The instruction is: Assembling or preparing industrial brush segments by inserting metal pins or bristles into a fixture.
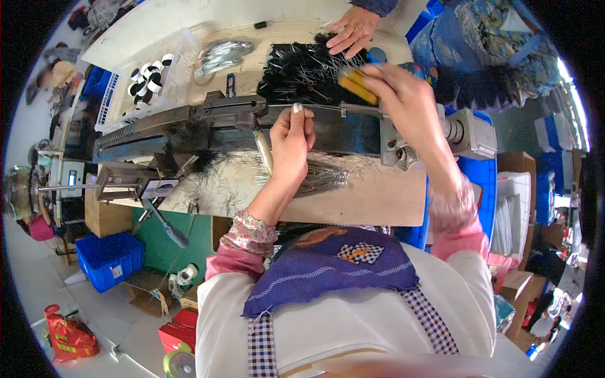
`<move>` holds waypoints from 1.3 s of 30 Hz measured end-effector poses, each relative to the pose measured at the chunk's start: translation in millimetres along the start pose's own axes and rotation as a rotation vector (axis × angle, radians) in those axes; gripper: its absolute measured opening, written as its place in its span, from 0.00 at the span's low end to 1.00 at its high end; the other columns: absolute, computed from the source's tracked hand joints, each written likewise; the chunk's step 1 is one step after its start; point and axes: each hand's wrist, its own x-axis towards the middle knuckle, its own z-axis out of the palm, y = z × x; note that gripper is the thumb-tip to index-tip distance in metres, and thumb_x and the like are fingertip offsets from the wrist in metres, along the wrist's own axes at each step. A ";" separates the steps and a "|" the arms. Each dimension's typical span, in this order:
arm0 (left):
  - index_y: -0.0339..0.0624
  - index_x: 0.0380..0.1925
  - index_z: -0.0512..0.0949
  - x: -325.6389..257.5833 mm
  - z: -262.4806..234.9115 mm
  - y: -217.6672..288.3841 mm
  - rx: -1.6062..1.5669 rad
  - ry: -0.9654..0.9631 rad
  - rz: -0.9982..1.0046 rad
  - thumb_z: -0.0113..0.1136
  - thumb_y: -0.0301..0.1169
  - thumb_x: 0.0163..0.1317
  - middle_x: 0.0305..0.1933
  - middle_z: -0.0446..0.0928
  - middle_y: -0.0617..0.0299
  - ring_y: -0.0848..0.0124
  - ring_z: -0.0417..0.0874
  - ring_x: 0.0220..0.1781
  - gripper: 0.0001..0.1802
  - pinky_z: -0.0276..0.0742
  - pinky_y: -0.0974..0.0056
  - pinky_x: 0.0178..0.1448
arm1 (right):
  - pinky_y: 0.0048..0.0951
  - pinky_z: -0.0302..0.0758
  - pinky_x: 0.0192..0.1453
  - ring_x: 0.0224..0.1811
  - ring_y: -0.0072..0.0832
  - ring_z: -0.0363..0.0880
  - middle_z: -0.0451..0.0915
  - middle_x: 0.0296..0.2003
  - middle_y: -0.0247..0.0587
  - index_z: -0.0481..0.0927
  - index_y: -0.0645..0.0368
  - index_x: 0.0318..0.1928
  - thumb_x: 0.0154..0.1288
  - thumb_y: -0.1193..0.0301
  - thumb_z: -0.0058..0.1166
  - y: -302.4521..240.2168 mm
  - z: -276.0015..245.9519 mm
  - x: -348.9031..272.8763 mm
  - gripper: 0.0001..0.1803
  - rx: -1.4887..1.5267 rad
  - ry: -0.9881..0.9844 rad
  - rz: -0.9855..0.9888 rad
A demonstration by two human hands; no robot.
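Observation:
My left hand (pixel 291 142) is closed with its thumb up, at the front of the long metal machine (pixel 340 129). Whatever its fingers pinch is hidden. A blurred yellow block-shaped tool (pixel 358 86) is gripped in my right hand (pixel 406 97), raised above the machine near its chuck (pixel 400 151). Beyond the machine lies a pile of black bristle brushes (pixel 293 69) with thin wire stems. A co-worker's hand (pixel 354 31) rests on the pile's far side. Below my left wrist, a bundle of thin metal wires (pixel 321 176) lies on the wooden table (pixel 378 198).
A white plastic basket (pixel 179 57) with black-and-white rolls stands at the far left. Next to it lies a heap of silvery wires (pixel 227 55). Levers (pixel 164 223) jut toward me at the table's left. A blue bin (pixel 110 258) sits on the floor.

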 end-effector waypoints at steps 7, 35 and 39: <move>0.41 0.31 0.76 -3.9 -2.7 10.8 -0.068 0.024 -0.086 0.49 0.37 0.71 0.18 0.64 0.71 0.82 0.59 0.17 0.14 0.52 0.75 0.19 | 0.34 0.75 0.45 0.38 0.43 0.81 0.80 0.35 0.55 0.79 0.67 0.46 0.61 0.71 0.51 9.8 76.3 44.1 0.15 -0.086 -0.648 -0.140; 0.40 0.60 0.64 -6.5 6.5 22.9 -0.892 -0.282 -0.390 0.34 0.71 0.60 0.63 0.67 0.58 0.61 0.61 0.69 0.46 0.49 0.51 0.74 | 0.35 0.67 0.45 0.36 0.37 0.78 0.77 0.29 0.37 0.82 0.55 0.40 0.52 0.73 0.56 -4.0 57.7 19.3 0.13 -0.252 -0.185 -0.398; 0.41 0.60 0.66 -5.4 3.3 25.9 -0.882 -0.269 -0.338 0.32 0.69 0.62 0.64 0.67 0.54 0.57 0.61 0.70 0.45 0.49 0.48 0.75 | 0.36 0.66 0.47 0.36 0.35 0.79 0.81 0.32 0.37 0.84 0.54 0.34 0.55 0.68 0.57 6.7 54.7 35.6 0.08 -0.102 -0.291 -0.204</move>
